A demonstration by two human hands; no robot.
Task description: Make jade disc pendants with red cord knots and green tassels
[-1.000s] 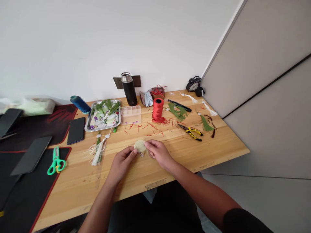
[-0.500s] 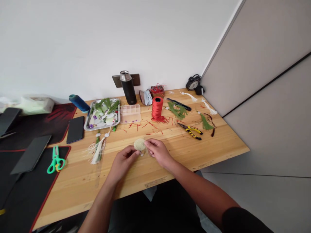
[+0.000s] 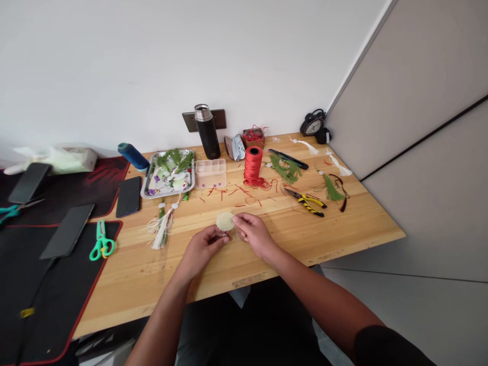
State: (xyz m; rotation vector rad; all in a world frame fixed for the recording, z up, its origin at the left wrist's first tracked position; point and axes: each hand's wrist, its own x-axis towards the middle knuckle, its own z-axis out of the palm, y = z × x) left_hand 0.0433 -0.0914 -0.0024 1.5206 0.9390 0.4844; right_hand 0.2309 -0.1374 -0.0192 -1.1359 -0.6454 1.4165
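A pale, round, flat piece (image 3: pixel 224 221) is held above the wooden table, between my two hands. My right hand (image 3: pixel 252 233) pinches its right edge between thumb and fingers. Just below the piece, my left hand (image 3: pixel 206 247) is closed, thumb against fingers, around something small at the disc's lower edge that is too tiny to make out. Behind the hands stands a red thread spool (image 3: pixel 252 163), with short red thread scraps (image 3: pixel 216 192) scattered around. White and green tassels (image 3: pixel 163 227) lie to the left of my left hand.
Along the back are a metal tray (image 3: pixel 168 192) of beads and tassels, a plastic compartment box (image 3: pixel 211 174), a black flask (image 3: pixel 208 136) and a clock (image 3: pixel 313 126). Pliers (image 3: pixel 308 202) and a cutter (image 3: pixel 292 159) lie right; green scissors (image 3: pixel 101 243) and phones (image 3: pixel 128 197) left.
The whole view has shifted, so the table's contents appear slightly farther right and higher. My left hand has dropped slightly relative to the round piece; my right hand keeps its pinch.
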